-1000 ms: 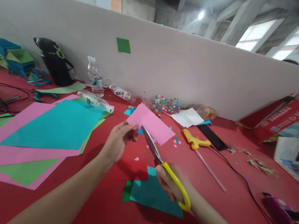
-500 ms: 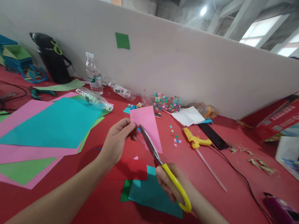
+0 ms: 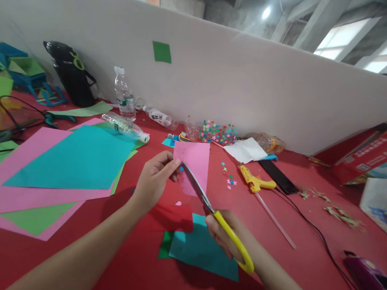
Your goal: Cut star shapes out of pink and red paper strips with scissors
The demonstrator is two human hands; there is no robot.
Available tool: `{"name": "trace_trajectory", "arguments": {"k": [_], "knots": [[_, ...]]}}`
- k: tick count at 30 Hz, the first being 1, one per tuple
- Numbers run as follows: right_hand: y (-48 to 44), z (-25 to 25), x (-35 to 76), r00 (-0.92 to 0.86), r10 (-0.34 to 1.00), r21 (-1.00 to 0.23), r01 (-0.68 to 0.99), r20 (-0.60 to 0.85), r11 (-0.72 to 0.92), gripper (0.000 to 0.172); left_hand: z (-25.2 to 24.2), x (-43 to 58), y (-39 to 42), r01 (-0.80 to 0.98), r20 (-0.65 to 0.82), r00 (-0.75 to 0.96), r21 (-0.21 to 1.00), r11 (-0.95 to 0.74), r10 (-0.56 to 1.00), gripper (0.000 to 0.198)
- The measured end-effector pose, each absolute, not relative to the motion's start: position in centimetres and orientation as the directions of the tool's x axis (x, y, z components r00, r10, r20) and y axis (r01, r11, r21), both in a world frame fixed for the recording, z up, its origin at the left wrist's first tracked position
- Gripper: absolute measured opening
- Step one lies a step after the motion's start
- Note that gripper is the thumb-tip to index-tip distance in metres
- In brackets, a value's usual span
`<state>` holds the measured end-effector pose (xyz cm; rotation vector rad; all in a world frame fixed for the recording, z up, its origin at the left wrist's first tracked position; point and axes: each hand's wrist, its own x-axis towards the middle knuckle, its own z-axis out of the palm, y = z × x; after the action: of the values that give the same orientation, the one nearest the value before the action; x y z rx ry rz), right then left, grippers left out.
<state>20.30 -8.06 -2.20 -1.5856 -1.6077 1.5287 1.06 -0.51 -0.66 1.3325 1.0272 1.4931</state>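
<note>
Between the thumb and fingers of my left hand (image 3: 157,175) is the lower left edge of a pink sheet of paper (image 3: 194,160), held up off the table. My right hand (image 3: 225,234) grips yellow-handled scissors (image 3: 232,235); their blades point up and left, across the paper, with the tips close to my left thumb. Beneath my hands lie a red sheet (image 3: 172,218), a teal sheet (image 3: 203,253) and a bit of a dark green sheet (image 3: 165,246). A small pink scrap (image 3: 178,203) rests on the red surface.
Large coloured sheets (image 3: 77,160) are spread at left under a lying plastic bottle (image 3: 124,126). Behind stand a water bottle (image 3: 124,97) and a black flask (image 3: 69,74). At right are a yellow glue gun (image 3: 256,180), small stars (image 3: 230,178), a black phone-like slab (image 3: 278,176) and a red box (image 3: 373,151).
The pink sheet has turned a little in my left hand and hangs straighter. At the far left, a blurred hand with yellow and green material has come into view.
</note>
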Motion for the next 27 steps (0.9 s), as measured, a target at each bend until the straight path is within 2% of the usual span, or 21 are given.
{"name": "trace_trajectory", "arguments": {"k": [4,12,23,27], "knots": [[-8.10,-2.08,20.12,-0.231,0.893,-0.861,0.439,-0.386,-0.258,0.048,-0.92,0.97,-0.41,-0.102,0.273,-0.044,0.956,-0.277,0.961,0.018],[-7.95,-1.84,20.48,-0.252,0.876,-0.845,0.467,-0.411,-0.262,0.039,-0.83,1.18,-0.62,-0.097,0.257,-0.028,0.961,-0.259,0.966,0.018],[-7.74,-2.43,20.55,-0.292,0.909,-0.882,0.448,-0.296,-0.144,0.052,-0.88,1.12,-0.60,-0.115,0.249,-0.011,0.962,-0.249,0.968,0.019],[-7.91,-1.99,20.69,-0.294,0.900,-0.864,0.479,-0.323,-0.154,0.050,-1.11,1.02,-0.56,-0.124,0.254,-0.007,0.959,-0.253,0.967,0.019]]}}
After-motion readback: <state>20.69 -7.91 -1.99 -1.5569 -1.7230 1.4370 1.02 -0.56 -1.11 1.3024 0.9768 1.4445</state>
